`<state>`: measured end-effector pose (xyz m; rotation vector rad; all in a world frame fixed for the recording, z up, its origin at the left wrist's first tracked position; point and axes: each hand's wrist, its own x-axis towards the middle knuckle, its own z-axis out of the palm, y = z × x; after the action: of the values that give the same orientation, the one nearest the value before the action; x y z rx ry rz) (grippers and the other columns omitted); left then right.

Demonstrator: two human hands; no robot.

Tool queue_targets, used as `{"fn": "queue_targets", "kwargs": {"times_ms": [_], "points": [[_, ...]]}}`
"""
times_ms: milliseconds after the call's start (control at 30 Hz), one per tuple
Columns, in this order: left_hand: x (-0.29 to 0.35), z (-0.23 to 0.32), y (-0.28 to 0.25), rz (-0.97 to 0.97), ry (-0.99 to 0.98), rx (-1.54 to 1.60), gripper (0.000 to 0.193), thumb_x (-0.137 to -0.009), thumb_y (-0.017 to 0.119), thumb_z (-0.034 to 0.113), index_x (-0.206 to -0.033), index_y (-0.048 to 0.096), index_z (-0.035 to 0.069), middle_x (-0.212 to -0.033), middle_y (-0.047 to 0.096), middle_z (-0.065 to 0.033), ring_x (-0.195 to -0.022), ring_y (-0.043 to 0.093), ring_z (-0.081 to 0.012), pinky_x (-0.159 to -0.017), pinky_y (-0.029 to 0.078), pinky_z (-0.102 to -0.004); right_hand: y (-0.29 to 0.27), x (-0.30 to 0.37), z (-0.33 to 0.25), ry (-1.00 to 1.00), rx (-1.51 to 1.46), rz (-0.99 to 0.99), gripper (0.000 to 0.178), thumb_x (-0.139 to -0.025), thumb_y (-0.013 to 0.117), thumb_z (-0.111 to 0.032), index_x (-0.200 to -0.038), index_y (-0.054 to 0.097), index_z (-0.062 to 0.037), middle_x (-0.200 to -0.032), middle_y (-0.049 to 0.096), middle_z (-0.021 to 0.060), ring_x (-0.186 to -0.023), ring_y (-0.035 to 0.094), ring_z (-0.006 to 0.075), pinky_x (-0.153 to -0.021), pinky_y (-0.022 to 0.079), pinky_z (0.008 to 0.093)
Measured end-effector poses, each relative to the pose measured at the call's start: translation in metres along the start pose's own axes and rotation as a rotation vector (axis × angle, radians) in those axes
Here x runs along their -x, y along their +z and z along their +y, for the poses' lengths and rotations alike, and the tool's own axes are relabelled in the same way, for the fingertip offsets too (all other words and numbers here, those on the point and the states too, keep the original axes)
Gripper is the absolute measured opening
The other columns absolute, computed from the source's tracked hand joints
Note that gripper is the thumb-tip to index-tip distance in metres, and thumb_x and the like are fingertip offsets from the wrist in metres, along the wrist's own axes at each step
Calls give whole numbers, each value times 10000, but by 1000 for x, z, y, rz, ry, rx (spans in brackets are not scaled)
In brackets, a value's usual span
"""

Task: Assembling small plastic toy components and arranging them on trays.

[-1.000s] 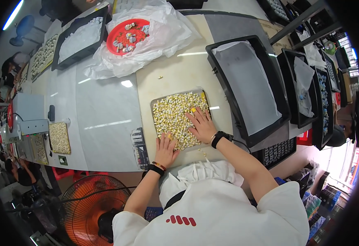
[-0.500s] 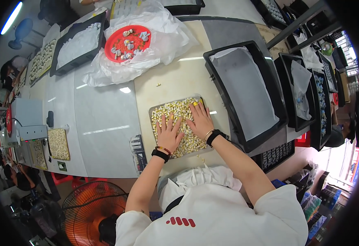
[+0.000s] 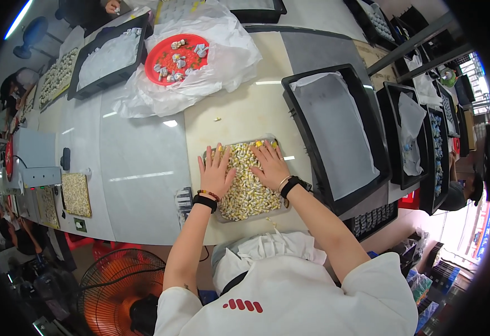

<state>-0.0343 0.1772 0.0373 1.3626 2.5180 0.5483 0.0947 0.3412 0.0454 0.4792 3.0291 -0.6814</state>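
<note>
A shallow metal tray (image 3: 282,207) filled with several small yellowish wrapped pieces (image 3: 246,190) lies on the beige table in front of me. My left hand (image 3: 216,171) rests flat on the pieces at the tray's left side, fingers spread. My right hand (image 3: 270,164) lies flat on the pieces at the upper right, fingers spread, with a black watch on the wrist. Neither hand grips anything.
A large black tray lined with white paper (image 3: 334,131) stands to the right. A red plate of wrapped pieces (image 3: 176,59) sits on a white plastic bag at the back. Another black tray (image 3: 108,56) lies far left. An orange fan (image 3: 116,291) stands below the table edge.
My left hand moved from the tray's lower left corner up onto the pieces. Both hands now lie side by side on the tray, a little farther up.
</note>
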Motion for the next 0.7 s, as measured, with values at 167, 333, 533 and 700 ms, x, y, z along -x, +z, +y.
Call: {"fn": "queue_targets", "kwargs": {"times_ms": [167, 333, 533, 700], "points": [[-10, -16, 13, -16, 18, 27, 563, -866, 437, 380, -1361, 310, 144, -1414, 267, -128, -1318, 171, -350, -1032, 85, -576, -5, 10, 7, 15, -44, -38, 515, -861, 482, -324, -1312, 362, -107, -1322, 376, 120, -1296, 238, 318, -1047, 186, 481], [1, -15, 13, -25, 66, 19, 584, -857, 449, 367, -1366, 295, 126, -1415, 259, -135, -1316, 179, -347, -1038, 93, -564, -11, -1, -3, -14, -84, 47, 522, -856, 484, -328, -1305, 367, -89, -1326, 373, 120, -1297, 239, 314, -1044, 186, 485], [16, -8, 14, -13, 33, 8, 626, -840, 469, 369, -1372, 277, 102, -1435, 205, -148, -1330, 147, -344, -1047, 84, -545, 4, -28, -17, -110, -32, 24, 545, -853, 473, -351, -1314, 350, -88, -1332, 366, 124, -1295, 243, 307, -1036, 176, 517], [28, 4, 17, -14, -1, 14, 641, -831, 480, 322, -1375, 253, 72, -1442, 151, -185, -1336, 110, -359, -1053, 73, -539, 17, -22, -21, -128, 60, 13, 565, -851, 466, -347, -1328, 328, -76, -1325, 366, 125, -1294, 246, 304, -1037, 158, 532]]}}
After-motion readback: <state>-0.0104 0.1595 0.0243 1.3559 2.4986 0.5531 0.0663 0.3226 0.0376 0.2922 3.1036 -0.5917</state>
